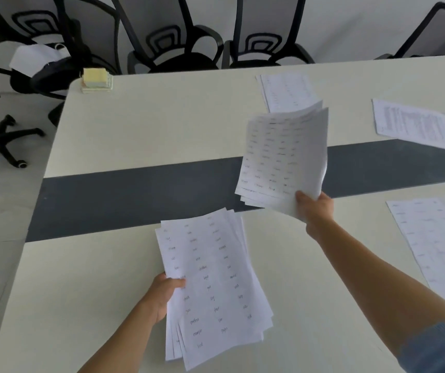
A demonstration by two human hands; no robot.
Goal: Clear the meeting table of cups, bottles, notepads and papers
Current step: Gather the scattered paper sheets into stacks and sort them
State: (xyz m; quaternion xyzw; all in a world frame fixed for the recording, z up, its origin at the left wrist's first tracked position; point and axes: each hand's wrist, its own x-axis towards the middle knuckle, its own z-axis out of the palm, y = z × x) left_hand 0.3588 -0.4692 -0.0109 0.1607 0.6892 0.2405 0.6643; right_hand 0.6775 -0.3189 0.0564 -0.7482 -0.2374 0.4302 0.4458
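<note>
In the head view, a loose, fanned stack of white printed sheets (216,286) is gripped at its left edge by the left hand (166,292), thumb on top, low over the near part of the cream meeting table with the dark grey stripe (135,130) (whether the stack rests on the surface cannot be told). A second, curling bundle of white printed sheets (285,154) is pinched at its lower corner by the right hand (316,208) and held raised above the stripe. The task is judged partly done: two batches are gathered but not yet joined or carried off. Left to be collected are a white sheet pile at the far edge (287,90), a printed page on the far right (415,125), a spread of pages on the near right (436,243) and a small yellow notepad block at the far left corner (96,79). No cups or bottles are seen in this view.
</note>
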